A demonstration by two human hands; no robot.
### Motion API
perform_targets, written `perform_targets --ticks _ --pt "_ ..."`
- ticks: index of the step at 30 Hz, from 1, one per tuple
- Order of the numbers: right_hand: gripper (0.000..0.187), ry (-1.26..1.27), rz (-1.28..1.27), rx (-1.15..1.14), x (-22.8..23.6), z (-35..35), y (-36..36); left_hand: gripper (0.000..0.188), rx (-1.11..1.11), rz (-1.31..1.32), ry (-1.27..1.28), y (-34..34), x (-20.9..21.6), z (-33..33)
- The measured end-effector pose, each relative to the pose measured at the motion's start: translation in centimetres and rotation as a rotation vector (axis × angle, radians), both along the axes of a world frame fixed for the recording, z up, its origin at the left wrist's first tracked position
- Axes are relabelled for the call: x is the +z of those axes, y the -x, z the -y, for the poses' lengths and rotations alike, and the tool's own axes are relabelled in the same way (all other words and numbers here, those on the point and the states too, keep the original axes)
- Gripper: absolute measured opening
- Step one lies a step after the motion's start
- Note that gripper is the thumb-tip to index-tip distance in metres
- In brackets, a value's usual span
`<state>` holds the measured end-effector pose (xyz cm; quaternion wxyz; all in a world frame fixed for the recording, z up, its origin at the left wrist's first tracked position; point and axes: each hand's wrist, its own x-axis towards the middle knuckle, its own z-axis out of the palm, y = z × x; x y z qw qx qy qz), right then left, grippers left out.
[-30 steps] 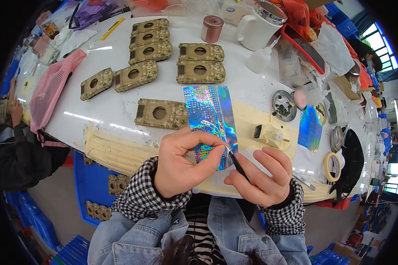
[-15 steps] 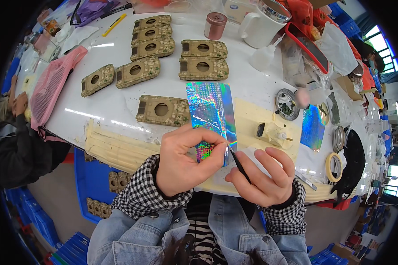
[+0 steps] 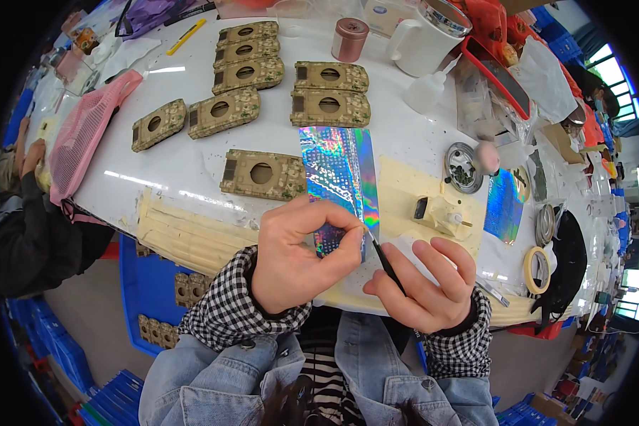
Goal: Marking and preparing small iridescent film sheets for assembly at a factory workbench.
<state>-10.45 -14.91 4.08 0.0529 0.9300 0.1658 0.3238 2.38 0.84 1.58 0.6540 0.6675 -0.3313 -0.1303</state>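
My left hand (image 3: 298,259) is closed in a pinch, thumb against forefinger, and what sits between the tips is too small to make out. Against those fingertips lies the pale tip of a slim black pointed tool (image 3: 387,266), held in my right hand (image 3: 433,284) with the other fingers curled loosely. Behind and under my left fingers lies a shiny holographic sheet (image 3: 334,163) with rows of small cut shapes. Its left edge meets a camouflage model tank hull (image 3: 263,174), which has a round hole in its top.
More tank hulls (image 3: 330,106) stand in groups farther back. To the right are a small beige part (image 3: 444,215), a round tin (image 3: 463,170), a second holographic sheet (image 3: 504,206) and a tape roll (image 3: 537,270). A white mug (image 3: 426,39) stands at the back.
The view has shifted slightly, so the table things sit a little differently in it. My hands keep nearly the same pose, the tool still at my left fingertips.
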Motion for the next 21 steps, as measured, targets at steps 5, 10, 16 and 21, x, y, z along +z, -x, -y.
perform_targets --ticks 5,10,16,21 --pt "0.020 -0.358 -0.097 0.004 0.6 1.0 0.2 0.007 0.003 -0.099 0.033 0.0 0.0 -0.3" --pt "0.016 -1.181 -0.237 -0.056 0.3 0.4 -0.5 0.008 -0.170 -0.226 0.177 -0.2 0.5 -0.7" --pt "0.025 -1.679 -0.409 0.020 1.0 -0.6 -1.3 0.009 -0.386 -0.149 0.242 -0.7 -0.2 -0.7" --pt "0.025 -1.510 -0.125 -0.084 1.4 0.8 0.3 0.009 -0.322 -0.281 0.389 -0.4 -0.9 0.0"
